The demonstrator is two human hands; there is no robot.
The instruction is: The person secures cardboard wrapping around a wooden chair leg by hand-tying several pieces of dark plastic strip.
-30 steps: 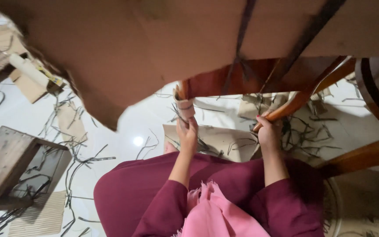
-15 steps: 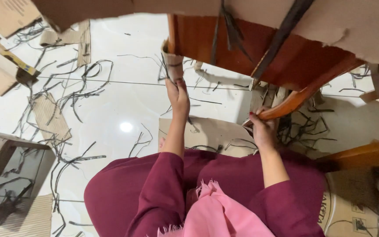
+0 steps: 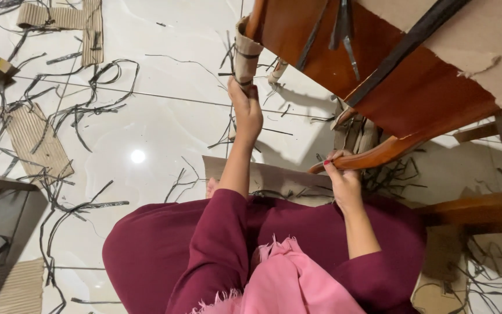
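The left hand (image 3: 246, 111) is closed around the lower end of a cardboard-wrapped chair leg (image 3: 245, 55), fingers curled on the corrugated wrap where a black strap crosses it. The right hand (image 3: 343, 179) is clamped on the curved wooden chair arm (image 3: 379, 156), thumb over the top and fingers beneath. The two hands are well apart, each gripping its own part of the reddish-brown wooden chair (image 3: 379, 87), which hangs tilted over the person's lap, its seat underside facing the camera. A brown cardboard sheet (image 3: 483, 40) still covers the chair's upper right part, torn along its edge, with a black packing strap (image 3: 408, 49) running diagonally across the wood.

Compared with half a second ago, the view has swung further down and to the left: less of the cardboard sheet fills the top, and more of the white tiled floor (image 3: 158, 116) shows. The left hand has stayed on the wrapped leg and the right hand on the arm; both grips are unchanged. Cut black strap pieces (image 3: 88, 87) and corrugated cardboard scraps (image 3: 33, 139) lie scattered over the floor to the left, as before.
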